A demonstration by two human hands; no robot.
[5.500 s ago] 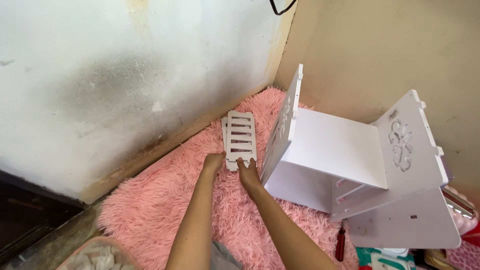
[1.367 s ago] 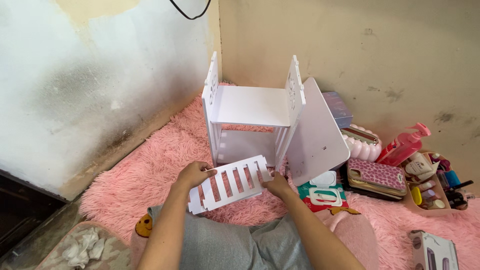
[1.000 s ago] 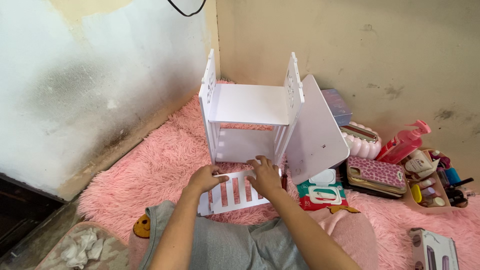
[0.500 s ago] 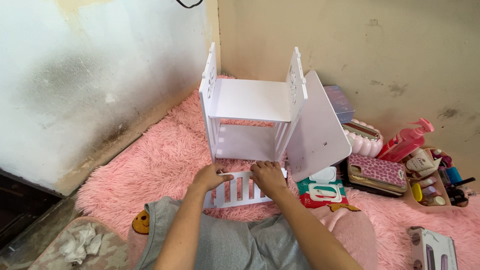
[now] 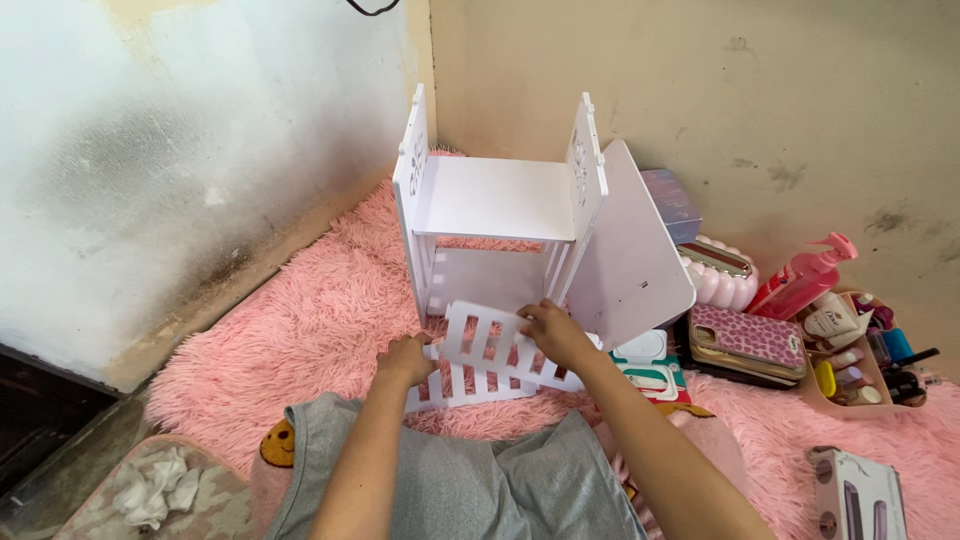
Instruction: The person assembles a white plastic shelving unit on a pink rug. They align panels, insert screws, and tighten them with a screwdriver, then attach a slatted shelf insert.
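A white shelf unit (image 5: 500, 200) stands on the pink shaggy rug (image 5: 300, 320) near the room's corner, its open side toward me. Two white slatted panels lie in front of it. My right hand (image 5: 552, 330) grips the upper slatted panel (image 5: 490, 340) by its right end, lifted slightly and tilted. My left hand (image 5: 405, 358) rests on the left end of the lower slatted panel (image 5: 470, 385), which lies on the rug against my lap. A loose white board (image 5: 630, 265) leans on the shelf's right side.
To the right sit a wipes pack (image 5: 650, 365), a pink patterned case (image 5: 745, 340), a pink pump bottle (image 5: 805, 280) and a tray of small cosmetics (image 5: 865, 350). A white box (image 5: 860, 495) lies at the lower right. Walls close in behind and left.
I carried the slatted panels from the wall side to the shelf's front. In the last second they have separated, and my right hand has lifted one off the other.
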